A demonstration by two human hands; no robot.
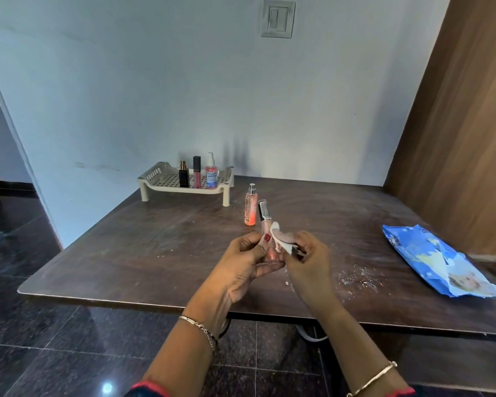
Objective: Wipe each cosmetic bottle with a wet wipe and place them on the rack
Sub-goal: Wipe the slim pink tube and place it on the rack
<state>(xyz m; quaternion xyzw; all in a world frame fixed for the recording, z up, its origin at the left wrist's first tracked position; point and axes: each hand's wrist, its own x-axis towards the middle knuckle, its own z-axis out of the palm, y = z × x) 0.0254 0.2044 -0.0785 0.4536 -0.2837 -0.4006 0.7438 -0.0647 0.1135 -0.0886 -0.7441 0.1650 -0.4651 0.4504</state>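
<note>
Each of the 2 wrists wears 1 thin metal bracelet: left bracelet, right bracelet. Dark sleeves have red edging; the left thumbnail is painted red.

rack beige | wipes pack blue | table dark brown

We see the dark table carrying a beige rack at centre frame, an orange spray bottle beside it, and a blue wipes pack at right.
</note>
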